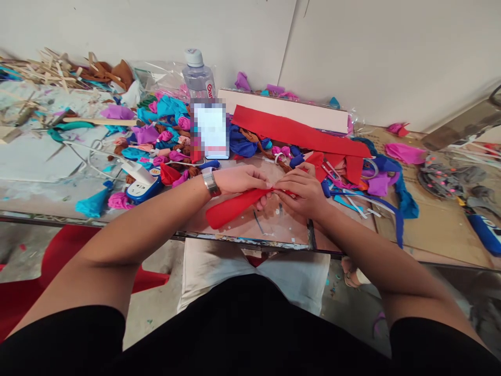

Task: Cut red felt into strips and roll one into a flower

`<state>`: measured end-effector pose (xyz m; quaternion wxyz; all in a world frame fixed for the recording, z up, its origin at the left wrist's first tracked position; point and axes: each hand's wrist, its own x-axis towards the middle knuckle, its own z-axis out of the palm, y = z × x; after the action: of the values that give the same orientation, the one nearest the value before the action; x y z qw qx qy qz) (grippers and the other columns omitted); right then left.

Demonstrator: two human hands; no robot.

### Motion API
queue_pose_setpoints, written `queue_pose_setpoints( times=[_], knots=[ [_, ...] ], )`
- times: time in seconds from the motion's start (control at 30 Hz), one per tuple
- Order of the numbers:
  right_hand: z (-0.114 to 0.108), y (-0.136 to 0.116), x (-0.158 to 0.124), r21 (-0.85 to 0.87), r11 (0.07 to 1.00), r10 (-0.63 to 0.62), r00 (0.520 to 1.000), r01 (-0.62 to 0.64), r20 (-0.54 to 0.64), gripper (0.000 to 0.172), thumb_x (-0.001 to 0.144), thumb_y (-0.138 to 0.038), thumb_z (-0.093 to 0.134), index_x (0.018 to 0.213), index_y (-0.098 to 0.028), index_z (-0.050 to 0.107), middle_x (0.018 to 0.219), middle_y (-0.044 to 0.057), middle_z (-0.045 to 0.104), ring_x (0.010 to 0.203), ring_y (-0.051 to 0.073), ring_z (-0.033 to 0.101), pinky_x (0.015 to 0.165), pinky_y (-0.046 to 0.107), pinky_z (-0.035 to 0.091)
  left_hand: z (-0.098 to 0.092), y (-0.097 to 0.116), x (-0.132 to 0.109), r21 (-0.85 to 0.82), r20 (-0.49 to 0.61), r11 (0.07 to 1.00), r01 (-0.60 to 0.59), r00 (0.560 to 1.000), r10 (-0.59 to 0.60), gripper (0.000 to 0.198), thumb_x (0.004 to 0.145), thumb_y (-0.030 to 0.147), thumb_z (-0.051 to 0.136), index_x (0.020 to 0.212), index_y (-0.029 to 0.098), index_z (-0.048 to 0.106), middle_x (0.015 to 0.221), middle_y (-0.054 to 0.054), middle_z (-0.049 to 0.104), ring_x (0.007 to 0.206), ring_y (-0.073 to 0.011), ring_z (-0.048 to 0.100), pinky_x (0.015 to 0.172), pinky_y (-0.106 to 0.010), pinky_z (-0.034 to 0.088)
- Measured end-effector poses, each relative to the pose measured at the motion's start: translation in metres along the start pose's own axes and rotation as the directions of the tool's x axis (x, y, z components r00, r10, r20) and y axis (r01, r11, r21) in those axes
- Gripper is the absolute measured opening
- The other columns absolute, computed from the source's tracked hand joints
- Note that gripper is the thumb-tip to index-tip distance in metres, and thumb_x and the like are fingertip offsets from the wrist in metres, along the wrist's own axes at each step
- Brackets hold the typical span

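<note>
A rolled strip of red crepe paper [230, 208] lies across the glass table near its front edge. My left hand [241, 180] is closed on the roll's right end, and a metal watch [210, 183] sits on that wrist. Fingertip to fingertip with it, my right hand [302, 190] pinches the same end of the red paper. Behind the hands, a long flat sheet of red paper [297, 134] rests against a white box [285, 109].
Several small paper flowers in pink, blue and brown [164, 141] are heaped at the back left, beside a phone [212, 130] and a water bottle [198, 75]. A power strip [143, 183] lies left. Green-handled scissors [70, 128] and wooden sticks [47, 70] sit far left. Cardboard [434, 230] covers the right.
</note>
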<state>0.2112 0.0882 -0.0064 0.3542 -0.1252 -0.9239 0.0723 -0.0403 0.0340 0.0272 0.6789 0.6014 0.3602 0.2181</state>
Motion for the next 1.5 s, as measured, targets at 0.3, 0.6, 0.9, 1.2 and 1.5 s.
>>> queue_pose_setpoints(
  times=[0.3, 0.6, 0.9, 1.2, 1.5],
  knots=[
    [0.000, -0.002, 0.000, -0.016, 0.998, 0.060, 0.998, -0.059, 0.034, 0.018, 0.105, -0.040, 0.068, 0.099, -0.027, 0.080, 0.098, 0.005, 0.085, 0.095, 0.026, 0.073, 0.098, 0.050, 0.046, -0.002, -0.002, 0.001, 0.356, -0.093, 0.934, -0.021, 0.994, 0.058, 0.034, 0.099, 0.048, 0.063, 0.090, 0.017, 0.073, 0.078, -0.004, 0.080, 0.070, -0.0150, 0.076, 0.073, -0.024, 0.060],
    [0.000, -0.004, 0.001, -0.033, 0.995, 0.096, 0.994, -0.094, 0.052, 0.019, 0.105, -0.043, 0.069, 0.097, -0.029, 0.079, 0.098, 0.004, 0.086, 0.097, 0.027, 0.073, 0.101, 0.053, 0.041, -0.001, 0.002, 0.000, 0.593, -0.131, 0.803, -0.060, 0.977, 0.170, 0.023, 0.098, 0.034, 0.063, 0.089, 0.018, 0.077, 0.078, 0.000, 0.082, 0.071, -0.0122, 0.076, 0.068, -0.020, 0.050],
    [0.000, -0.007, 0.001, -0.055, 0.994, 0.095, 0.994, -0.092, 0.056, 0.019, 0.106, -0.040, 0.066, 0.096, -0.029, 0.078, 0.098, 0.004, 0.086, 0.096, 0.027, 0.072, 0.102, 0.053, 0.041, 0.006, -0.001, 0.002, 0.552, -0.199, 0.832, -0.055, 0.960, 0.196, 0.019, 0.092, 0.027, 0.064, 0.081, 0.016, 0.075, 0.068, 0.000, 0.077, 0.062, -0.0112, 0.072, 0.063, -0.019, 0.050],
    [-0.002, -0.007, 0.004, -0.055, 0.995, 0.084, 0.995, -0.081, 0.047, 0.019, 0.106, -0.037, 0.065, 0.094, -0.027, 0.076, 0.095, 0.003, 0.084, 0.095, 0.026, 0.072, 0.102, 0.052, 0.040, 0.005, -0.003, 0.003, 0.422, -0.177, 0.904, -0.071, 0.971, 0.159, 0.026, 0.098, 0.038, 0.068, 0.087, 0.014, 0.073, 0.076, -0.005, 0.080, 0.069, -0.0148, 0.077, 0.067, -0.022, 0.055],
    [0.003, -0.003, 0.000, -0.028, 0.983, 0.185, 0.981, -0.184, 0.056, 0.024, 0.107, -0.045, 0.064, 0.095, -0.026, 0.074, 0.093, 0.004, 0.082, 0.097, 0.027, 0.071, 0.101, 0.051, 0.038, 0.015, -0.001, 0.000, 0.921, -0.174, 0.389, -0.002, 0.892, 0.417, 0.034, 0.105, 0.039, 0.054, 0.092, 0.019, 0.078, 0.074, -0.004, 0.075, 0.065, -0.0162, 0.062, 0.063, -0.032, 0.034]
  ],
)
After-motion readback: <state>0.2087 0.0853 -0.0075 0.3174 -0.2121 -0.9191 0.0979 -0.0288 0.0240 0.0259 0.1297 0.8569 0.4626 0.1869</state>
